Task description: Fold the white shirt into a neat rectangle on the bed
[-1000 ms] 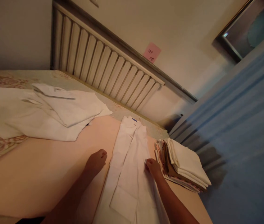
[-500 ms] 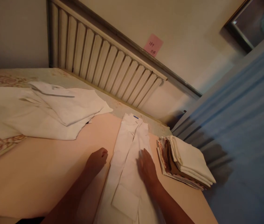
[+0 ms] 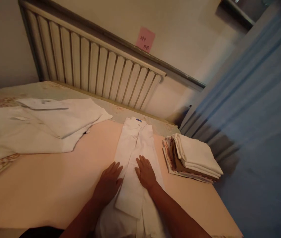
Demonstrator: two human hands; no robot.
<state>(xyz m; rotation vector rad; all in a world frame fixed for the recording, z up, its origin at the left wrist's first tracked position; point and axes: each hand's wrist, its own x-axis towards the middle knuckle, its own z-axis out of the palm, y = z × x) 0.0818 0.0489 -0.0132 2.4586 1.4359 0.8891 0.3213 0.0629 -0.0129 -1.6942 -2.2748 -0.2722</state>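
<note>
A white shirt [image 3: 130, 155], folded into a long narrow strip, lies in front of me with its collar and dark blue label at the far end. One sleeve is laid lengthwise over it, its cuff toward me. My left hand [image 3: 109, 181] rests flat on the strip's left edge, fingers stretched out. Palm down, my right hand [image 3: 145, 172] lies on the folded layer right of the middle, fingers extended. Neither hand grips the cloth. The shirt's nearest part runs down between my forearms to the bottom of the view.
White garments [image 3: 63, 125] lie spread at the left. A stack of folded clothes [image 3: 195, 155] stands right of the shirt, near the edge of the peach-coloured sheet [image 3: 43, 185]. Behind are a radiator [image 3: 93, 66] and a pink note [image 3: 145, 39]; a blue curtain [image 3: 259, 125] hangs at the right.
My left hand has opened from a loose curl and come down onto the shirt's left edge. My right hand has moved inward and flattened on the cloth. The view has shifted slightly.
</note>
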